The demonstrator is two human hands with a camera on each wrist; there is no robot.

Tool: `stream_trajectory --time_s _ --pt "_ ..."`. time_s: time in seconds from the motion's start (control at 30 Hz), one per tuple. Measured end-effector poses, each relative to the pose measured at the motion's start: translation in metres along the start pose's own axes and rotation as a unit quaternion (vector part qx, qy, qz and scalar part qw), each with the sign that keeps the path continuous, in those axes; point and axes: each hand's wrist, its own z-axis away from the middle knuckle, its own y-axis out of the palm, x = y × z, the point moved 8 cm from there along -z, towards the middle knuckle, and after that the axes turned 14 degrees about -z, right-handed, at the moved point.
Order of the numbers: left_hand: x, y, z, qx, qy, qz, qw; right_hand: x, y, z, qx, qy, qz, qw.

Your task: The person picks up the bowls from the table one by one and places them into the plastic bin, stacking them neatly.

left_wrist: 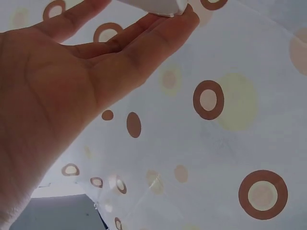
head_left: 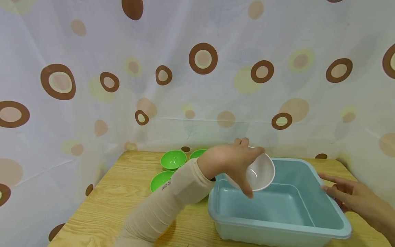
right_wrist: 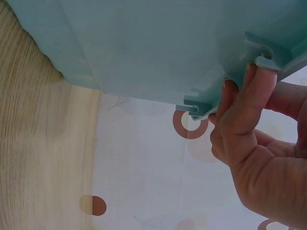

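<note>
A white bowl (head_left: 263, 171) is tilted on its side above the left part of a light blue plastic basin (head_left: 277, 223). My left hand (head_left: 234, 161) grips this bowl from behind, thumb low and fingers up at the rim. Only a strip of the white bowl (left_wrist: 160, 5) shows at the top of the left wrist view, against the fingertips. At the basin's right side my right hand (head_left: 355, 193) holds the rim. In the right wrist view its fingers (right_wrist: 249, 110) curl up under the basin's lip, by the moulded handle.
Several green bowls (head_left: 173, 160) stand on the wooden table (head_left: 120, 192) left of the basin, partly hidden by my left forearm. Something orange (head_left: 166, 235) peeks out under the sleeve. A spotted curtain (head_left: 191, 96) hangs behind the table.
</note>
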Motion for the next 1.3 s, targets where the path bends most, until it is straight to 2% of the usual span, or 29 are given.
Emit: stream_trajectory --time_s 0.33,0.63,0.8,1.03,1.3 --pt "-0.02 0.011 -0.037 0.032 -0.002 0.008 0.9994 -0.003 -0.002 0.0 -0.019 0.016 0.005 1.0" --pt "-0.026 0.036 -0.07 0.067 -0.014 -0.001 0.9976 -0.002 -0.003 0.001 -0.021 0.011 0.006 1.0" --pt "-0.03 0.05 -0.085 0.09 -0.014 0.02 0.9956 0.0 -0.002 0.001 -0.022 0.014 -0.001 1.0" --pt "-0.032 0.069 -0.097 0.119 -0.021 0.025 0.9923 0.0 -0.001 0.001 -0.021 0.019 -0.009 1.0" --pt "-0.04 0.088 -0.107 0.135 -0.015 0.034 0.9902 -0.001 -0.001 0.001 -0.028 0.018 0.003 0.999"
